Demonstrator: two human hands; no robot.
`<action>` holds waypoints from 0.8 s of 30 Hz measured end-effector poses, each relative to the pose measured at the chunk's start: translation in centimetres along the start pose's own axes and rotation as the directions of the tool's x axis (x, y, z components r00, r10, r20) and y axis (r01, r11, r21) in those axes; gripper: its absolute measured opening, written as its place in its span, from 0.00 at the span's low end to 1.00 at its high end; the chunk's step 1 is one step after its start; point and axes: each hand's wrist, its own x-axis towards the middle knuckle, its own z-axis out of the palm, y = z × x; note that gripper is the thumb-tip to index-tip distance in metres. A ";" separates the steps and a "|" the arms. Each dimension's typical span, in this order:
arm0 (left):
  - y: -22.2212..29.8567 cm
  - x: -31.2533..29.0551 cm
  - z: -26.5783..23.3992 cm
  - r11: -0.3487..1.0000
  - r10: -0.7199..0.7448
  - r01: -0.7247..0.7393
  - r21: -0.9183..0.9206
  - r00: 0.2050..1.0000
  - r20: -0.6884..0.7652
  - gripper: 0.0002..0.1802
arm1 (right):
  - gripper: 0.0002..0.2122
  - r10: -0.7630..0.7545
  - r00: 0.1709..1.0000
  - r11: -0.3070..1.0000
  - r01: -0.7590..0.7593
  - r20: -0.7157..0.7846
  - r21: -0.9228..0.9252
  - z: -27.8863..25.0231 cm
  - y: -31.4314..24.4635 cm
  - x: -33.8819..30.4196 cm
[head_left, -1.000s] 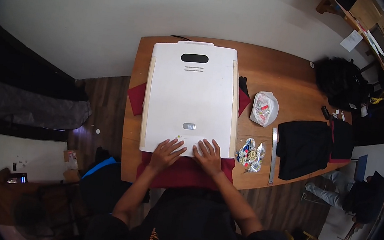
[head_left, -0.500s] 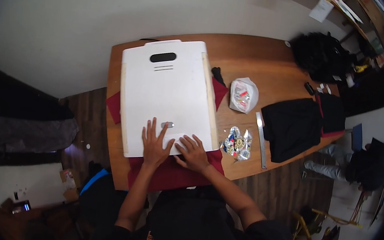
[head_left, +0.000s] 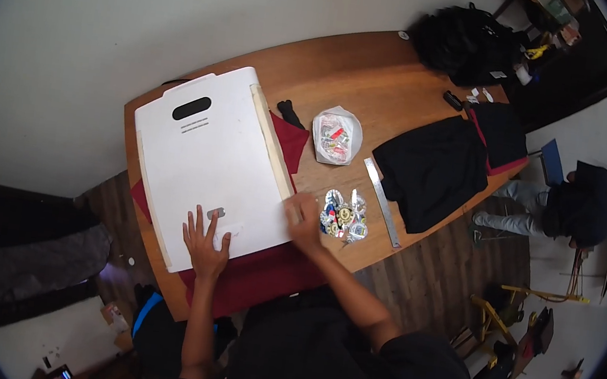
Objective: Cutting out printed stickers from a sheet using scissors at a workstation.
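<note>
A large white panel (head_left: 205, 155) with a dark oval slot lies over dark red cloth (head_left: 258, 282) on the table. My left hand (head_left: 206, 252) rests flat on the panel's near end, fingers spread, beside a small grey oval piece (head_left: 217, 214). A pale, whitish patch (head_left: 228, 233) shows on the panel by the thumb. My right hand (head_left: 303, 222) is at the panel's near right edge, its fingers curled and smeared by motion; what it may hold cannot be made out. Just right of it lies a pile of shiny round stickers or patches (head_left: 346, 216).
On the wooden table (head_left: 289, 63) stand a white bag (head_left: 337, 134) of small packets, a metal ruler (head_left: 383, 203), folded black clothing (head_left: 431, 171) and a black backpack (head_left: 465, 43). A person (head_left: 579, 200) is beyond the table's right end.
My right hand has lifted off the panel's near end and moved right to its edge by the pile. My left hand stays flat on the panel. The whole view has turned and shifted.
</note>
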 end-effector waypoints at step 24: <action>0.9 0.6 0.3 0.997 -0.051 0.044 -0.062 0.991 -0.121 0.26 | 0.21 0.846 0.512 0.349 -0.744 0.150 0.570 -7.9 11.8 5.7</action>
